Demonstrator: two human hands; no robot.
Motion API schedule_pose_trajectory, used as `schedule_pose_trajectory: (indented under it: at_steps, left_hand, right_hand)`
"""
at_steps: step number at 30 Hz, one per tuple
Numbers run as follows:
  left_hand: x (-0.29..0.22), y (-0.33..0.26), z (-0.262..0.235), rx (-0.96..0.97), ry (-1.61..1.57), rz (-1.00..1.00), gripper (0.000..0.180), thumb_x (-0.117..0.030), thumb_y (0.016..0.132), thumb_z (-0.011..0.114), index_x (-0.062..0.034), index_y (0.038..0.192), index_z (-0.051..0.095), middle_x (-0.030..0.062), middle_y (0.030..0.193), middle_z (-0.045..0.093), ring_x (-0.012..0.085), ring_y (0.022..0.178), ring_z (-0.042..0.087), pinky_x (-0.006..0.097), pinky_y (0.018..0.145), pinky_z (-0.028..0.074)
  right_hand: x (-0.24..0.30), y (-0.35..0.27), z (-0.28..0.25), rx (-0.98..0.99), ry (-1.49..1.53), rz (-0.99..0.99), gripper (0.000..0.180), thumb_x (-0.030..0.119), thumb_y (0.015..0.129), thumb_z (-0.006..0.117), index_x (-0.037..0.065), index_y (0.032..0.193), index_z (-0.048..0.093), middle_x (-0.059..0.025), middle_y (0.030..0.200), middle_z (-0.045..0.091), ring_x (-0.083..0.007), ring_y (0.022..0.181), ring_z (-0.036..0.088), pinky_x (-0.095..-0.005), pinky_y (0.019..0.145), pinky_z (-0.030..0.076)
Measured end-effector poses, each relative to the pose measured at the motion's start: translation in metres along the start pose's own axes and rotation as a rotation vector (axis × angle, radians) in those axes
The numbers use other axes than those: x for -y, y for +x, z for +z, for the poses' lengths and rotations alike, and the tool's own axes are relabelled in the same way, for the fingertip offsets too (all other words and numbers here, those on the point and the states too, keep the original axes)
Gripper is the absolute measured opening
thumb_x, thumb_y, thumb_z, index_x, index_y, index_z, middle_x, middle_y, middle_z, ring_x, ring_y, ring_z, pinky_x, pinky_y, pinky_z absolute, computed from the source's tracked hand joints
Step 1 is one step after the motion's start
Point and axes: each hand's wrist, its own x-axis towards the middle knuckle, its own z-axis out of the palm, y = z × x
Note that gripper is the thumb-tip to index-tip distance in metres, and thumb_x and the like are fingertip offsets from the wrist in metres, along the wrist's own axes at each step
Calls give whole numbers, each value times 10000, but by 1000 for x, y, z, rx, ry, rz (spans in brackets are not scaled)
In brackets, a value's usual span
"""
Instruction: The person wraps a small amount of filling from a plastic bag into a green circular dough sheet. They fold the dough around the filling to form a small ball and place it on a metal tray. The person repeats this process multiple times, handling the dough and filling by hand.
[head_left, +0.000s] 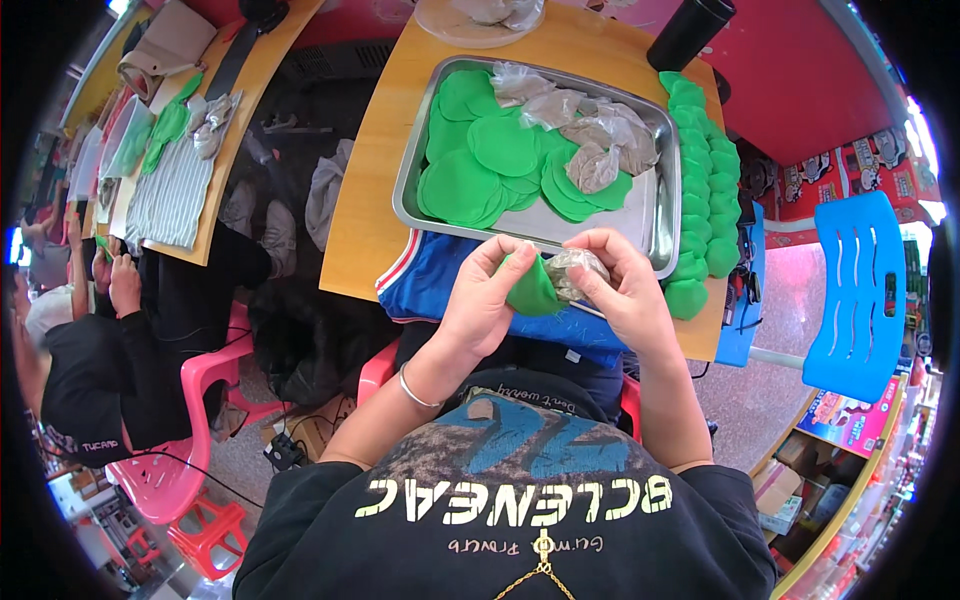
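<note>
My left hand (488, 292) pinches the edge of a limp green pouch (535, 290) between thumb and fingers. Right beside it, my right hand (628, 300) grips a small clear plastic bag (580, 272) with brownish-grey filling. The bag meets the pouch's opening; whether part of it sits inside, I cannot tell. Both hands are above the near edge of a metal tray (405, 180). In that tray lie several flat round green pieces (502, 145) on the left and more filled clear bags (622, 135) on the right.
Rows of plump green pieces (708, 190) line the table's right side. A black cylinder (690, 32) stands at the far right corner, near a clear bowl (480, 25). Blue cloth (440, 275) lies under the tray's near edge. Another person (110, 385) sits at a table on the left.
</note>
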Motion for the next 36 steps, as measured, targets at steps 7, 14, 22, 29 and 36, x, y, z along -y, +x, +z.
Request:
schedule_pose_trajectory:
  at_steps: [7, 14, 22, 29, 36]
  left_hand:
    - [1, 1, -7, 21, 18, -20, 133, -166, 883, 583, -71, 801, 541, -15, 743, 570, 46, 666, 530, 208, 608, 446]
    - [2, 0, -13, 40, 64, -4, 142, -116, 860, 601, -54, 959, 521, 31, 900, 584, 89, 797, 560, 244, 712, 470]
    - [3, -7, -2, 71, 196, 96, 409, -18, 782, 665, -28, 1127, 446, 50, 1026, 558, 115, 941, 556, 263, 795, 475]
    - [10, -1, -10, 137, 327, 110, 534, -22, 731, 714, -33, 1190, 440, 47, 1049, 555, 105, 974, 539, 263, 824, 464]
    - [-16, -1, -18, 210, 300, 23, 285, -136, 836, 627, -19, 1076, 526, 80, 1067, 589, 125, 955, 565, 275, 822, 465]
  right_hand:
    - [-4, -1, 0, 35, -138, -40, 313, 58, 778, 628, 14, 1068, 517, -46, 925, 574, -84, 841, 534, -231, 737, 440]
    - [-2, -3, 2, 3, -426, -10, 291, 67, 739, 671, 22, 971, 502, -21, 842, 571, -80, 726, 530, -239, 620, 439]
    - [-21, 0, 11, -122, 250, -21, 237, -3, 780, 628, 88, 821, 413, -8, 841, 528, -52, 697, 476, -197, 583, 396]
    - [-20, 4, 27, -208, 148, -146, 262, -15, 758, 645, 65, 887, 432, -29, 883, 562, -62, 777, 519, -205, 654, 423]
    - [-15, 5, 12, -97, -145, -50, 316, 18, 747, 671, 42, 985, 465, -32, 861, 583, -53, 764, 523, -203, 646, 429]
